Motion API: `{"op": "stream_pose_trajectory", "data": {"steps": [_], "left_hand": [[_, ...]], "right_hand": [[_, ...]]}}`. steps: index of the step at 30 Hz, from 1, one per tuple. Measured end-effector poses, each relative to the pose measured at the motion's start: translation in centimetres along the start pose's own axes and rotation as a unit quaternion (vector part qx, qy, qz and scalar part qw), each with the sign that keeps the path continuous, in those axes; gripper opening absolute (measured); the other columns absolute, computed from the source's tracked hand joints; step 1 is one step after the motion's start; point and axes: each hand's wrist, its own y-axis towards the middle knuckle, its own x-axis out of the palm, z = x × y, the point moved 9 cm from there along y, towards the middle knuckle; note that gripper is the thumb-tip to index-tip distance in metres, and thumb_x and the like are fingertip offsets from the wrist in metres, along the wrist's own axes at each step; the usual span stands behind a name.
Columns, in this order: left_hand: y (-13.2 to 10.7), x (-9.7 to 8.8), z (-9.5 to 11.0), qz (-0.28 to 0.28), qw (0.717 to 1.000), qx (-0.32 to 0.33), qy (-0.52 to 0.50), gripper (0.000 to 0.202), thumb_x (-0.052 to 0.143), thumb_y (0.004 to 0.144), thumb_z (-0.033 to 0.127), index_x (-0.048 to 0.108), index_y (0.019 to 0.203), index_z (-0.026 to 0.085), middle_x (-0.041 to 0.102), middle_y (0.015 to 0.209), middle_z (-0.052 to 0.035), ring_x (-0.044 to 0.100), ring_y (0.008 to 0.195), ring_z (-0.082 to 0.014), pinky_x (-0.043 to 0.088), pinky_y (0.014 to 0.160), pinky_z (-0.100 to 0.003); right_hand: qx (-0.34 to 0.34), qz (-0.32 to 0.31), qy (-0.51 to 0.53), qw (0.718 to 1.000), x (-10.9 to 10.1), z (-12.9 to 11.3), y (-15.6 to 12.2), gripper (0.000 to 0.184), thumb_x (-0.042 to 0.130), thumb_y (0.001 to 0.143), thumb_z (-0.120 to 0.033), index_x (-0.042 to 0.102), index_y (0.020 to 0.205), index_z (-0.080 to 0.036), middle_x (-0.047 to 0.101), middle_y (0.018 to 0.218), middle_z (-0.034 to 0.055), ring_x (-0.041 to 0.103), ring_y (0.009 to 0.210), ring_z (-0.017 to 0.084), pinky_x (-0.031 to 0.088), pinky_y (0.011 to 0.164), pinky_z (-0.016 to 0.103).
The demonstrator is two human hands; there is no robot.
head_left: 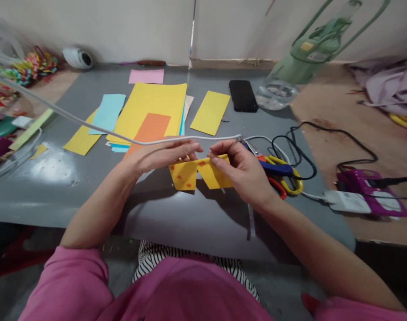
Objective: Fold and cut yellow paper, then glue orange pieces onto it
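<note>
My right hand (238,167) pinches a yellow paper piece (185,177) with small orange diamond shapes on it, near the paper's right part. A notch splits its lower edge into two flaps. My left hand (172,154) is over the paper's left upper edge with its fingers stretched out; whether they touch it is hard to tell. The paper is held up over the grey table. Scissors (292,178) with yellow handles lie just right of my right hand, beside a blue-handled tool (275,168) and a red handle (277,187).
A stack of yellow sheets (156,100) bears an orange strip (153,127). Around it lie a light blue strip (107,113), a yellow strip (210,112) and a pink slip (146,76). A phone (242,96), green bottle (300,62), white cable (99,127) and purple power strip (373,194) are also here.
</note>
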Motion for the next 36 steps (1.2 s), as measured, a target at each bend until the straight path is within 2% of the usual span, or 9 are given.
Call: {"op": "stream_pose_trajectory", "data": {"steps": [3, 6, 8, 12, 16, 22, 27, 32, 36], "left_hand": [[-0.2, -1.3, -0.3, 0.047, 0.999, -0.005, -0.009, 0.046, 0.048, 0.091, 0.06, 0.069, 0.098, 0.02, 0.069, 0.101, -0.0052, 0.061, 0.097, -0.0187, 0.046, 0.087, -0.03], [-0.2, -1.0, -0.7, 0.027, 0.999, -0.009, 0.04, 0.039, 0.057, 0.088, 0.059, 0.068, 0.095, 0.022, 0.068, 0.1, -0.0021, 0.059, 0.095, -0.0177, 0.045, 0.081, -0.028], [-0.1, -0.5, -1.1, 0.001, 0.999, -0.021, 0.049, 0.033, 0.061, 0.086, 0.055, 0.066, 0.095, 0.023, 0.066, 0.092, 0.0, 0.058, 0.084, -0.015, 0.043, 0.072, -0.025], [0.2, -0.1, -1.7, -0.024, 0.998, -0.047, 0.018, 0.03, 0.06, 0.088, 0.051, 0.06, 0.088, 0.022, 0.056, 0.077, 0.0035, 0.048, 0.066, -0.0098, 0.035, 0.059, -0.021], [0.3, -0.6, -1.8, -0.005, 0.999, -0.042, 0.012, 0.03, 0.057, 0.09, 0.052, 0.057, 0.087, 0.022, 0.049, 0.075, 0.0043, 0.043, 0.064, -0.0093, 0.032, 0.058, -0.021], [0.4, -0.1, -1.6, -0.017, 1.0, -0.017, -0.003, 0.029, 0.055, 0.092, 0.05, 0.057, 0.096, 0.022, 0.051, 0.081, 0.0029, 0.047, 0.067, -0.0091, 0.038, 0.06, -0.02], [0.1, 0.4, -1.0, -0.024, 0.999, -0.025, 0.007, 0.024, 0.052, 0.094, 0.044, 0.056, 0.095, 0.02, 0.051, 0.078, 0.0027, 0.048, 0.064, -0.0088, 0.038, 0.058, -0.02], [0.2, 0.0, -0.4, -0.001, 0.996, -0.012, 0.093, 0.026, 0.054, 0.089, 0.044, 0.06, 0.093, 0.019, 0.061, 0.083, 0.0005, 0.055, 0.072, -0.0122, 0.041, 0.063, -0.022], [0.1, 0.0, 0.0, -0.003, 0.984, -0.009, 0.176, 0.027, 0.059, 0.085, 0.044, 0.067, 0.092, 0.019, 0.066, 0.081, 0.0006, 0.057, 0.076, -0.014, 0.04, 0.063, -0.022]], "right_hand": [[0.025, 0.027, 0.041, 0.999, -0.4, 0.9, 0.1, 0.017, 0.068, 0.082, -0.031, 0.059, 0.096, -0.025, 0.063, 0.097, 0.0009, 0.061, 0.09, 0.016, 0.051, 0.082, 0.032], [0.044, 0.044, 0.053, 0.997, -0.6, 1.4, 0.1, 0.019, 0.068, 0.083, -0.035, 0.058, 0.096, -0.025, 0.062, 0.096, 0.0004, 0.059, 0.084, 0.015, 0.05, 0.074, 0.029], [0.052, 0.043, 0.054, 0.996, -0.6, 1.6, 0.2, 0.02, 0.067, 0.083, -0.037, 0.058, 0.096, -0.024, 0.062, 0.096, 0.001, 0.058, 0.082, 0.015, 0.049, 0.071, 0.028], [0.045, 0.017, 0.015, 0.999, -0.6, 1.3, 0.4, 0.023, 0.066, 0.085, -0.04, 0.059, 0.098, -0.022, 0.062, 0.098, 0.0026, 0.057, 0.083, 0.015, 0.048, 0.069, 0.029], [0.037, -0.019, -0.05, 0.998, -0.7, 0.8, 0.8, 0.023, 0.062, 0.088, -0.042, 0.061, 0.098, -0.021, 0.063, 0.094, 0.003, 0.058, 0.082, 0.016, 0.047, 0.07, 0.03], [0.007, -0.092, -0.161, 0.983, 0.6, -0.9, 1.7, 0.024, 0.06, 0.087, -0.041, 0.065, 0.096, -0.019, 0.069, 0.091, 0.0049, 0.061, 0.079, 0.018, 0.046, 0.07, 0.032], [0.063, -0.14, -0.194, 0.969, 1.3, -0.3, 2.0, 0.024, 0.063, 0.085, -0.043, 0.065, 0.086, -0.019, 0.066, 0.079, 0.0018, 0.055, 0.067, 0.015, 0.041, 0.061, 0.029], [0.083, -0.173, -0.162, 0.968, 1.8, 0.3, 1.8, 0.024, 0.061, 0.085, -0.044, 0.064, 0.082, -0.02, 0.061, 0.072, -0.0008, 0.051, 0.061, 0.013, 0.039, 0.057, 0.028], [0.05, -0.171, -0.161, 0.971, 2.0, -0.1, 1.8, 0.02, 0.06, 0.083, -0.038, 0.064, 0.077, -0.019, 0.06, 0.071, -0.0008, 0.05, 0.064, 0.013, 0.038, 0.059, 0.027]]}}
